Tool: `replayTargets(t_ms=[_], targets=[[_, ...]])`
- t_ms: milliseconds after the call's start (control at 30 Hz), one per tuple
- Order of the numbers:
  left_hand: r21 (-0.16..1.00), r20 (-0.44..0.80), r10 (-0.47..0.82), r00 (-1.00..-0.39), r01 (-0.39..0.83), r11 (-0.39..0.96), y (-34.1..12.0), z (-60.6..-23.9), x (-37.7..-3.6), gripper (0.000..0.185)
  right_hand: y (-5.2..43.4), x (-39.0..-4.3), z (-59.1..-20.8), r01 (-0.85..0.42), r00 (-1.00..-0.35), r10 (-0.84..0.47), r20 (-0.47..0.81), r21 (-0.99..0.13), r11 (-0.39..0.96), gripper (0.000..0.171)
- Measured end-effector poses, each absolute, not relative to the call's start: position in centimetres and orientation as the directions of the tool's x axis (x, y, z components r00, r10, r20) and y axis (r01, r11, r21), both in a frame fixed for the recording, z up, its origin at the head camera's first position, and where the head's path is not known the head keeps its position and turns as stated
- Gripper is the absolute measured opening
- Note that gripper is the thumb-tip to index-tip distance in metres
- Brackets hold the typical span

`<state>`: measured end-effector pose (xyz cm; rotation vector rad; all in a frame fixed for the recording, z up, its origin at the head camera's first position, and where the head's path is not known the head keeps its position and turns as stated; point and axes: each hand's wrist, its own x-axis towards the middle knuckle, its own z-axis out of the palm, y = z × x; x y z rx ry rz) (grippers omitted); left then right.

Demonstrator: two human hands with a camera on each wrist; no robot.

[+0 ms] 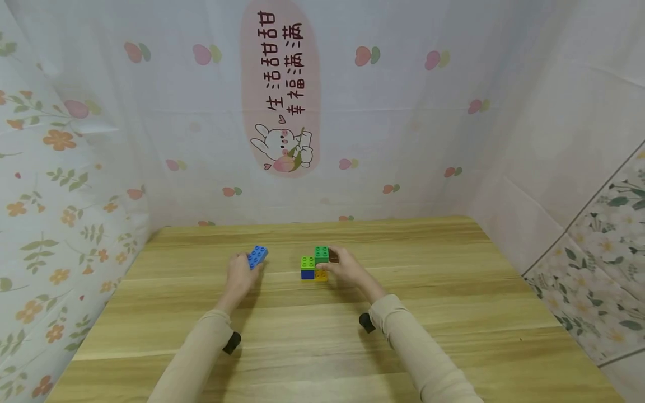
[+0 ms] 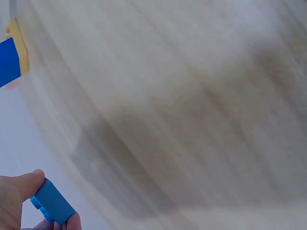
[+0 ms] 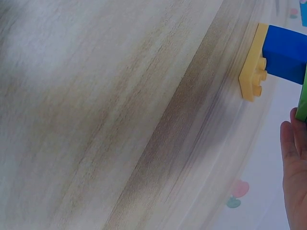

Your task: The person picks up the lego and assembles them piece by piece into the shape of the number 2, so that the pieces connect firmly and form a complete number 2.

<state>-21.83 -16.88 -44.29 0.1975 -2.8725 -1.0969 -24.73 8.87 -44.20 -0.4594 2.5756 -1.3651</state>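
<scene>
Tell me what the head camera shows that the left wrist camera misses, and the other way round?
Only the head view shows both hands, the left hand and the right hand, the green bricks topping the block stack, and the patterned cloth walls. Only the left wrist view shows, close up, the fingers pinching the blue brick. Both show that brick, the wooden table and the stack's dark blue block.

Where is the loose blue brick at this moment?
In the head view, the blue brick is pinched in the left hand, above the table, left of the brick stack.
</scene>
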Motion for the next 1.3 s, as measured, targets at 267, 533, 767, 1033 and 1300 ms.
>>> replayTargets(t_ms=[267,533,767,1033,1300], targets=[[0.655,0.022,-0.101,-0.995,-0.062,0.753,-15.7,-42.8,-22.1,0.051,9.0,-24.9,-44.3,-0.166,-0.937,-0.348,-0.031,-0.836,0.522,0.038],[0.662,0.051,-0.057,-0.997,-0.009,0.75,-14.3,-41.6,-22.6,0.053,9.2,-24.9,-44.1,-0.167,-0.939,-0.342,-0.024,-0.838,0.519,0.038],[0.67,0.054,-0.02,-0.998,0.021,0.742,-13.0,-40.9,-22.6,0.053,9.2,-24.9,-44.2,-0.176,-0.934,-0.356,-0.029,-0.831,0.528,0.038],[0.702,0.043,0.022,-0.999,0.046,0.711,-11.2,-39.8,-22.4,0.05,9.1,-24.8,-44.3,-0.171,-0.938,-0.347,-0.028,-0.831,0.53,0.039],[0.687,0.061,0.084,-0.995,0.103,0.72,-9.7,-39.0,-21.9,0.048,9.1,-24.8,-44.3,-0.17,-0.931,-0.363,-0.036,-0.838,0.519,0.04]])
